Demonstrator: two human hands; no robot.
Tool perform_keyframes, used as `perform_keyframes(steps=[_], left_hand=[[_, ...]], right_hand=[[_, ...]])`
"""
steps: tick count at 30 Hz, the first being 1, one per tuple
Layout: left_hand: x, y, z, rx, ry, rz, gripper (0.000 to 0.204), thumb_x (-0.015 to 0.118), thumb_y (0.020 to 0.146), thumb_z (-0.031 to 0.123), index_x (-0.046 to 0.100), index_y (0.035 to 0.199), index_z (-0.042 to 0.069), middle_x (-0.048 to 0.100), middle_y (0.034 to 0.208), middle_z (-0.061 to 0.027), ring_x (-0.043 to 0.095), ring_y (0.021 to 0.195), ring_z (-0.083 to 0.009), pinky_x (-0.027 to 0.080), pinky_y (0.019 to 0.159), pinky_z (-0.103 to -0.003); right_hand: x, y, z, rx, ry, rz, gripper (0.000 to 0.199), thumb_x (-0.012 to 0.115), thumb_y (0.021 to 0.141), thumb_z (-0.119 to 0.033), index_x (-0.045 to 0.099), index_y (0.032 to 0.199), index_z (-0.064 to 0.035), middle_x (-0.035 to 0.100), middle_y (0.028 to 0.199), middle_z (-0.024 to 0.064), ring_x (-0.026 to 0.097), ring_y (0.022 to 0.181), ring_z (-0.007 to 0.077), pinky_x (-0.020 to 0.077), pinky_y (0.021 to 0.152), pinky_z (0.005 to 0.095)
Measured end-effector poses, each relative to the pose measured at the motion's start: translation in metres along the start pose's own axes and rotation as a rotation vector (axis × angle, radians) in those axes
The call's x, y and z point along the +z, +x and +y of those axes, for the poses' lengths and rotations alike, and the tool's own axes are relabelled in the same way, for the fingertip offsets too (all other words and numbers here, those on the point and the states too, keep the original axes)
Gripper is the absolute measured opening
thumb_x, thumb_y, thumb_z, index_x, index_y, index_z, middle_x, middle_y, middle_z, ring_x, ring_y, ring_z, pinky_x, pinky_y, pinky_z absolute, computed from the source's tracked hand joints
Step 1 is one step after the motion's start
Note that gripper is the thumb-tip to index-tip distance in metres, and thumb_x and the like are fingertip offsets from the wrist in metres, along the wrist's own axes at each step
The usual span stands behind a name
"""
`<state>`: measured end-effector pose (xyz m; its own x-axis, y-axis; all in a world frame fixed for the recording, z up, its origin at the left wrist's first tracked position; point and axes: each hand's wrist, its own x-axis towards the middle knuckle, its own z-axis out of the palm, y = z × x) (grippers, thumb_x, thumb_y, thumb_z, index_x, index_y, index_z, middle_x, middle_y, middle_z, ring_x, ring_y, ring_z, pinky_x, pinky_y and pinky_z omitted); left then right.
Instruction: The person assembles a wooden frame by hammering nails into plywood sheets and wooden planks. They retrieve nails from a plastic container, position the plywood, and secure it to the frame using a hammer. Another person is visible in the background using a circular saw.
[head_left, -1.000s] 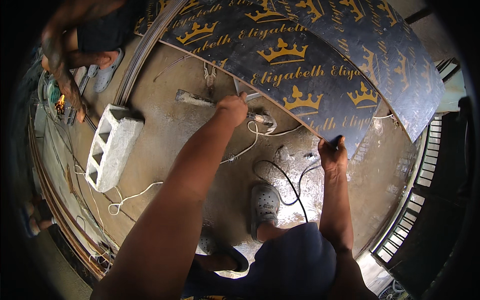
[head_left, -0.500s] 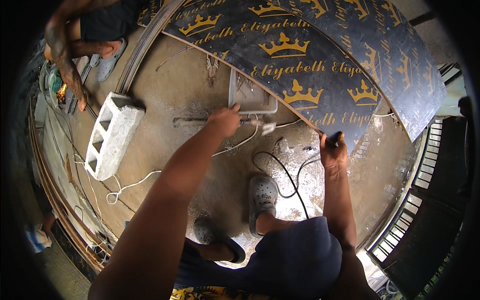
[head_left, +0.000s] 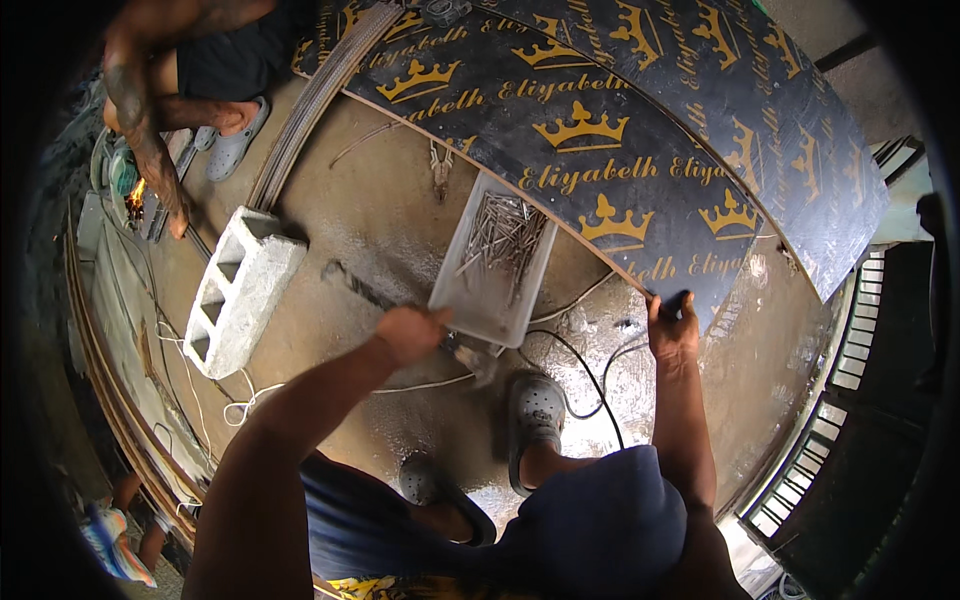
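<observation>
A broad black sheet panel with gold crown prints (head_left: 585,165) slants across the upper part of my view, and I have its near corner pinched between the thumb and fingers of my right hand (head_left: 674,328). To the left I see a grey-white hollow concrete block (head_left: 262,300), then a pale-grey rectangular plastic tray (head_left: 482,321) beside the panel's edge. My left hand (head_left: 412,335) is closed round a blurred, long hammer-like tool (head_left: 368,290) by the tray's near-left corner, thin dull-metal nails (head_left: 505,235) heaped toward the tray's far end.
</observation>
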<state>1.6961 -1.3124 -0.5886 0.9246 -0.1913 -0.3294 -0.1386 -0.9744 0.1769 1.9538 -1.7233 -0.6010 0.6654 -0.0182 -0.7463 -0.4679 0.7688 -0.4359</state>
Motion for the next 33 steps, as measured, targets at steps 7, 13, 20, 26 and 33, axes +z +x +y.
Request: perform_keyframes(steps=[7, 13, 20, 26, 33], left_hand=[[-0.001, -0.091, 0.037, 0.115, -0.124, 0.018, 0.012, 0.064, 0.083, 0.023, 0.069, 0.077, 0.014, 0.065, 0.108, -0.0065, 0.07, 0.083, -0.0285, 0.059, 0.076, -0.041], [0.021, -0.113, -0.008, -0.042, -0.115, -0.11, 0.016, 0.064, 0.086, 0.021, 0.058, 0.096, 0.01, 0.065, 0.078, -0.0131, 0.07, 0.074, -0.0332, 0.058, 0.066, -0.046], [0.038, -0.124, -0.02, -0.142, -0.099, -0.101, 0.018, 0.059, 0.089, 0.021, 0.056, 0.103, 0.01, 0.068, 0.083, -0.0171, 0.071, 0.073, -0.0368, 0.059, 0.063, -0.047], [0.039, -0.125, -0.016, -0.2, -0.174, -0.147, 0.023, 0.056, 0.091, 0.021, 0.055, 0.11, 0.009, 0.069, 0.088, -0.0203, 0.071, 0.078, -0.0401, 0.059, 0.068, -0.049], [0.038, -0.127, -0.01, -0.269, -0.227, -0.236, 0.03, 0.053, 0.093, 0.024, 0.052, 0.119, 0.011, 0.068, 0.1, -0.0233, 0.071, 0.085, -0.0426, 0.059, 0.076, -0.051]], right_hand=[[-0.012, 0.012, 0.006, 0.027, 0.011, 0.001, 0.024, 0.067, 0.099, -0.04, 0.07, 0.11, -0.0192, 0.069, 0.118, -0.0012, 0.061, 0.114, 0.0261, 0.0582, 0.09, 0.038], [-0.019, 0.031, 0.01, 0.011, -0.01, -0.021, 0.036, 0.068, 0.095, -0.052, 0.067, 0.118, -0.0242, 0.067, 0.125, -0.0036, 0.062, 0.117, 0.0244, 0.0582, 0.086, 0.0414], [-0.028, 0.053, 0.023, -0.033, -0.032, 0.019, 0.047, 0.067, 0.092, -0.061, 0.064, 0.124, -0.0266, 0.064, 0.13, -0.0051, 0.059, 0.118, 0.0217, 0.0532, 0.09, 0.0445], [-0.036, 0.067, 0.026, -0.057, -0.071, 0.028, 0.053, 0.068, 0.089, -0.064, 0.062, 0.127, -0.0273, 0.059, 0.135, -0.0076, 0.056, 0.118, 0.0194, 0.0519, 0.095, 0.0434], [-0.05, 0.086, 0.025, -0.059, -0.059, 0.093, 0.047, 0.07, 0.089, -0.063, 0.065, 0.122, -0.0296, 0.059, 0.13, -0.0111, 0.055, 0.116, 0.0161, 0.0504, 0.099, 0.0435]])
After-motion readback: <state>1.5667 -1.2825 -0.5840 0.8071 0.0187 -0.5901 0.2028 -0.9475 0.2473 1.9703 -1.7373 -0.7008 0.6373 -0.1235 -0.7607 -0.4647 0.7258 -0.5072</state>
